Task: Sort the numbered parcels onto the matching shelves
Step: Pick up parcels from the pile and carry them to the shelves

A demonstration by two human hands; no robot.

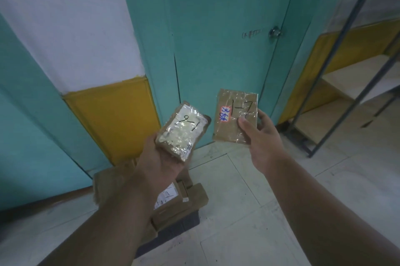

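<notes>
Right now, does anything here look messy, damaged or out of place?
Mostly the heap of brown parcels on the floor by the teal wall: they lie tilted at odd angles rather than stacked. The parcel marked 9-1 in the left hand has crinkled, shiny tape. The flat parcel in the right hand looks sound.

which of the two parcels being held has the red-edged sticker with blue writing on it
The flat brown parcel marked 1-7, pinched in the right hand. The left hand holds the parcel marked 9-1, which has a shiny white label and no such sticker.
</notes>
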